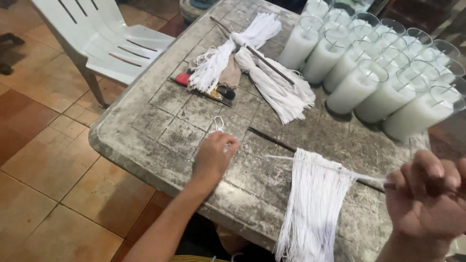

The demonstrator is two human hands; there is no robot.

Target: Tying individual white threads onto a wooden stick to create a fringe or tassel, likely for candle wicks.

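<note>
white wick strings on a thin rod, both hands engaged

white wick strings (pixel 313 204) hang as a loose curtain from a thin rod (pixel 335 169), draping over the near edge of the table (pixel 160 131) between the two hands and nearer the right one. right hand (pixel 427 199): fingers curled closed around the rod's near end, lifted above the table edge; the grip point itself is partly hidden by the fingers. left hand (pixel 213 155): resting on the table top, fingers bent and pinched on a small loop of white string (pixel 217 123) that pokes out just beyond the fingertips; how tightly it grips, cannot tell.

beyond the left hand, well apart: two bundled skeins of white string (pixel 257 68), crossed by a second thin stick (pixel 264 60), lying over a bit of tan cloth (pixel 231 75). just beside them, a red-handled tool (pixel 204 90) lies flat. beyond the right hand, at the far side of the table: a close-packed group of clear glasses filled with white wax (pixel 378 63), each with a small stick across its rim. a dark thin rod (pixel 272 138) lies on the table between the hands. left of the left hand, off the table: white plastic chair (pixel 107 43) on a tiled floor (pixel 43 160).
</note>
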